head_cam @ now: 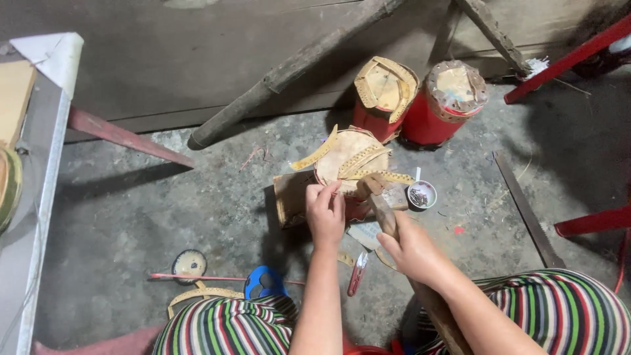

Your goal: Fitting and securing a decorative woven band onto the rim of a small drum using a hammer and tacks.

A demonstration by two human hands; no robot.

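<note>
Left hand (325, 213) fingers pinched together on the rim of a small drum (347, 164), at its 7 o'clock edge; can't tell if something tiny sits between the fingertips. Right hand (411, 250) clamped around the handle of a wooden hammer (381, 197), head resting at the drum's 5 o'clock edge. Drum: red body, tan skin top, yellow-tan strips across it, one strip sticking out at 10 o'clock. It sits on a wooden block (289, 197), centre of view.

Near the person: two knees in striped cloth (230, 325), one blue sandal (264, 283) at 7 o'clock from the hands, one red-handled clipper (357, 273) between the forearms, one thin red stick (197, 277) lying flat, one small round tan disc (189, 264) just beyond it, one curved tan strip (197, 296) beside the knee.

At 3 o'clock from the drum, touching distance: one small white bowl (422, 194) of dark small nails. Further right, one long flat metal blade (528, 210) on the concrete floor (131, 217).

At 12 o'clock, two more red drums: one (384, 95) with loose yellow strips on top, one (450, 102) with skin trimmed at the rim, side by side, just touching or nearly so. No readable labels on them.

Far: one rough wooden pole (289, 69) leaning on the wall. Red frame legs (565, 62) at 2 o'clock. Table edge (39, 197) at 9 o'clock.
</note>
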